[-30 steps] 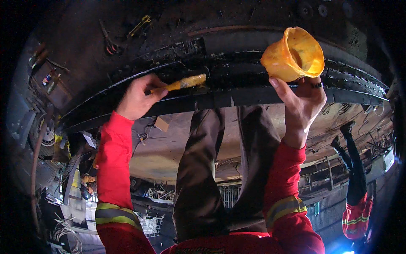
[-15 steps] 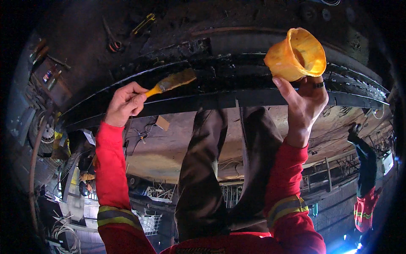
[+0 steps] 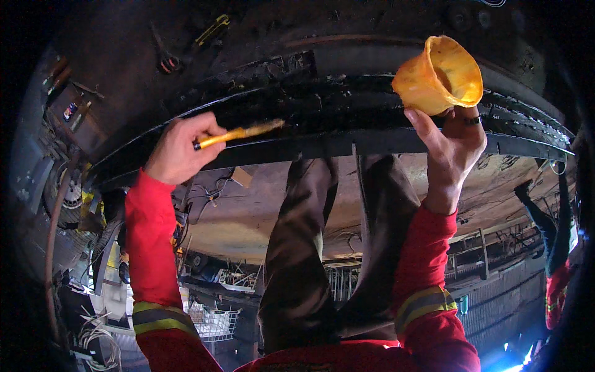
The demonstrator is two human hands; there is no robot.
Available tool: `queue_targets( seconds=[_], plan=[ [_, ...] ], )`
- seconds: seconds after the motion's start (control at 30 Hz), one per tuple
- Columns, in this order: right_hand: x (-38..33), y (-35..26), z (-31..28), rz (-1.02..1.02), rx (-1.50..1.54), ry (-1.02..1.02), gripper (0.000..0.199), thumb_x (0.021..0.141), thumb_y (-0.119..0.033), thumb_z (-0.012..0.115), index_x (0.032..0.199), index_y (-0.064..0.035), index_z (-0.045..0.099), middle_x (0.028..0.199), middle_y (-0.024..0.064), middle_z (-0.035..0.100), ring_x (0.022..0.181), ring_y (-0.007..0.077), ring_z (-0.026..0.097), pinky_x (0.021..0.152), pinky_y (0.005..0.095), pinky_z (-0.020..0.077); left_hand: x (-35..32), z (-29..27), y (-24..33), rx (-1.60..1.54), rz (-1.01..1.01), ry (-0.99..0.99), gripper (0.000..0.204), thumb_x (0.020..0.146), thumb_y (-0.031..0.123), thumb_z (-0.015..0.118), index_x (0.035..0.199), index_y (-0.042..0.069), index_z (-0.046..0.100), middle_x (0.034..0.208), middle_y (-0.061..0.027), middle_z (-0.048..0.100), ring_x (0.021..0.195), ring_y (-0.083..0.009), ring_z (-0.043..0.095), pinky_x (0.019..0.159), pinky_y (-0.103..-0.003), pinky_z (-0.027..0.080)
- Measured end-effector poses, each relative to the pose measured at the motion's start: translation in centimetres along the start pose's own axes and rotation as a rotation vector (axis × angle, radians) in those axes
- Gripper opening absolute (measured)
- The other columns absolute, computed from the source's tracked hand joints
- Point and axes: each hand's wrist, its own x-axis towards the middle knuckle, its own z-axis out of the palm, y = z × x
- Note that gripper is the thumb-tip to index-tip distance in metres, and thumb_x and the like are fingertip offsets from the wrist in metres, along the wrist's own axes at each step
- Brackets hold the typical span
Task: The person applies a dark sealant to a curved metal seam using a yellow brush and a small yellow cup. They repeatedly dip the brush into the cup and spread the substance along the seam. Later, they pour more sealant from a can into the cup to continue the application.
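Observation:
A paintbrush (image 3: 238,134) with a yellow handle sits between the thumb and fingers of my left hand (image 3: 180,149). Its bristles point right, over a dark, glossy metal beam (image 3: 279,147), and the brush is seen almost edge-on. Whether the bristles touch the metal I cannot tell. My right hand (image 3: 451,152) grips a stained yellow-orange cup (image 3: 418,80) from below, thumb on the near side. The cup is tilted with its mouth to the right, and its inside looks coated in the same orange tone.
Beyond the beam lie a yellow-handled tool (image 3: 212,30) and a red-handled cutting tool (image 3: 168,64). A small brown block (image 3: 242,177) and cables are on the floor on my side. Another person (image 3: 555,273) stands at the far right. A wire basket (image 3: 214,322) shows lower left.
My left hand has turned, so the brush went from showing its broad face to nearly edge-on, its tip a little lower. The cup moved slightly up and right. The other person shifted right.

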Motion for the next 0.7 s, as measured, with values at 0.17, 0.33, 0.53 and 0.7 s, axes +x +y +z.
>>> queue_targets(
  seconds=[0.17,0.33,0.53,0.7],
  plan=[
    [0.3,0.1,0.7,-0.035,-0.013,0.003,0.059,0.068,-0.004,0.088,0.120,0.0045,0.061,0.110,0.0075,0.066,0.100,0.0163,0.061,0.094,0.0303,0.0476,2.5,2.9,0.7,0.184,0.314,0.085,0.020,0.080,0.013,0.071,0.099,0.005,0.069,0.084,-0.0172,0.070,0.079,-0.0353,0.068,0.069,-0.040,0.052],
    [0.3,0.2,1.3,-0.078,0.082,0.066,0.056,0.066,-0.010,0.090,0.114,0.0036,0.066,0.095,0.0030,0.069,0.084,0.0098,0.061,0.083,0.0247,0.0486,0.4,0.5,1.3,0.411,0.161,-0.006,0.017,0.081,0.010,0.070,0.098,0.005,0.068,0.087,-0.0167,0.069,0.082,-0.0348,0.068,0.072,-0.038,0.052],
    [-0.1,-0.9,2.1,-0.010,0.086,0.034,0.059,0.065,-0.009,0.091,0.117,0.0039,0.064,0.098,0.0043,0.070,0.088,0.0108,0.063,0.085,0.0261,0.0507,-3.1,1.5,2.1,0.297,0.142,0.020,0.015,0.084,0.015,0.069,0.097,0.008,0.065,0.084,-0.0147,0.070,0.074,-0.0354,0.068,0.062,-0.042,0.051],
    [-0.7,-0.2,1.8,-0.062,0.020,-0.030,0.059,0.070,0.004,0.085,0.123,0.0049,0.059,0.117,0.0108,0.066,0.106,0.0199,0.064,0.097,0.0332,0.0496,-4.1,2.9,1.5,0.151,0.180,0.195,0.016,0.083,0.013,0.071,0.098,0.008,0.066,0.079,-0.0144,0.068,0.071,-0.0352,0.067,0.060,-0.041,0.050]
  ],
)
